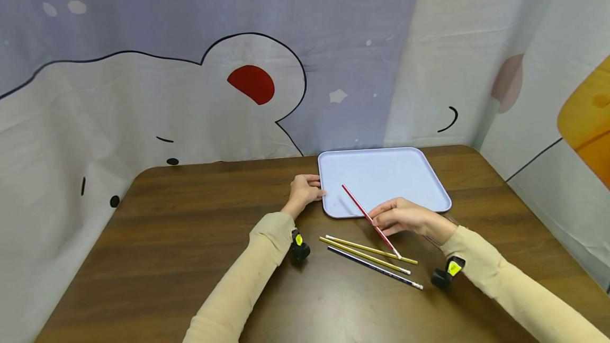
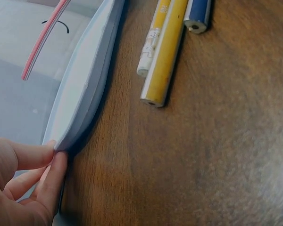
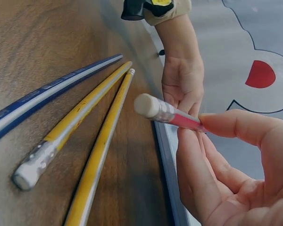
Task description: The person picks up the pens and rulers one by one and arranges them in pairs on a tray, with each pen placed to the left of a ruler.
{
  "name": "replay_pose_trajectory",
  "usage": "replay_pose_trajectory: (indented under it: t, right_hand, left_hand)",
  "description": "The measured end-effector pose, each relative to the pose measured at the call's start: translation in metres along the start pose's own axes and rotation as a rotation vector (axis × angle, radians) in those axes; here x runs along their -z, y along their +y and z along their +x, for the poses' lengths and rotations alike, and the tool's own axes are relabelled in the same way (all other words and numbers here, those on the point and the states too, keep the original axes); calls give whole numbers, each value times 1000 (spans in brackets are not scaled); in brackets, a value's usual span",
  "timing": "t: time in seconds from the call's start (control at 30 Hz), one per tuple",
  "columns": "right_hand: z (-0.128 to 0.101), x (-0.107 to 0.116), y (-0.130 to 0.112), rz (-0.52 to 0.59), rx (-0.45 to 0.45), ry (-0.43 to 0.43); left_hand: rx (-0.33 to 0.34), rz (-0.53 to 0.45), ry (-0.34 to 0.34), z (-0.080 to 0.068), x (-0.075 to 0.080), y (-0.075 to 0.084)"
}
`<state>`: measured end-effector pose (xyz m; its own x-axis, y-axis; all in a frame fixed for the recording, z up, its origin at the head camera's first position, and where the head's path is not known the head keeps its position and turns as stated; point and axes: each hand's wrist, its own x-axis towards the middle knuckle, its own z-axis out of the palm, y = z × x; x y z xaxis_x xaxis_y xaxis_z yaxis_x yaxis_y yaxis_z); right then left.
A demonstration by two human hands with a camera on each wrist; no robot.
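My right hand (image 1: 402,217) pinches a red pencil (image 1: 367,217) near its eraser end; the pencil slants up over the near edge of the pale blue tray (image 1: 381,176), its tip above the tray. In the right wrist view the eraser (image 3: 146,105) sticks out past my fingers (image 3: 236,127). My left hand (image 1: 305,190) pinches the tray's left rim (image 2: 80,108) between thumb and fingers. Two yellow pencils (image 1: 369,250) and a dark blue pencil (image 1: 376,269) lie on the brown table in front of the tray.
A printed curtain hangs close behind the table (image 1: 167,237) and along the right side. The table's left half is bare wood. The tray holds nothing on its surface.
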<state>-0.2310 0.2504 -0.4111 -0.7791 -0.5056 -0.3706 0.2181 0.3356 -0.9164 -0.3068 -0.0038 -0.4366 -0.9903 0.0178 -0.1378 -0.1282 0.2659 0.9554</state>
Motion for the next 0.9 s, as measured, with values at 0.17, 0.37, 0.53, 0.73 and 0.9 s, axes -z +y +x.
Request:
replay_pose_trajectory:
  t: [0.17,0.37,0.53,0.73,0.9]
  right_hand:
    - [4,2,0,37,-14,20]
    - [9,5,-2,53,-15,29]
    - [13,5,-5,72,-4,33]
    - [18,6,-9,93,-14,35]
    - [25,6,-11,126,-24,44]
  left_hand:
    - [0,10,6,0,-1,0]
    - [-4,16,6,1,-1,-1]
    - [-7,7,2,1,-1,0]
    - [5,0,-4,0,0,1]
    - [3,-2,-9,0,-1,0]
